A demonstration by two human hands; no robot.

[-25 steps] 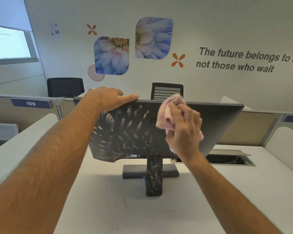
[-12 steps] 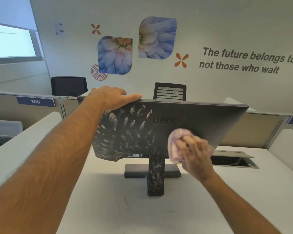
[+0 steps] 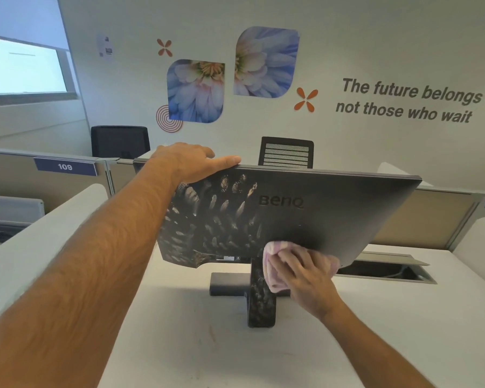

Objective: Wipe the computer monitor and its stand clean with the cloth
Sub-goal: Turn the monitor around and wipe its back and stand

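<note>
White desk (image 3: 179, 345) is bearing a dark grey, smudged flat monitor (image 3: 333, 217) on its stand (image 3: 261, 301). Left hand (image 3: 191, 162) is lying spread, gripping its top edge. Right hand (image 3: 305, 281) is pressing a bunched pink cloth (image 3: 272, 273) against its lower edge.

White desk (image 3: 196, 357), seen from above, filling the lower part of the view. Dark monitor stand (image 3: 259, 301) resting directly on the desk, near the middle, its flat rectangular base toward the far side and its upright neck smeared with pale marks. Toward the far right edge, a rectangular cable opening (image 3: 387, 271) set into the desk surface, its grey flap lid raised at the back. A few faint smudges on the bare surface in front of the stand. Low white dividers (image 3: 39, 233) along the left and right edges.
</note>
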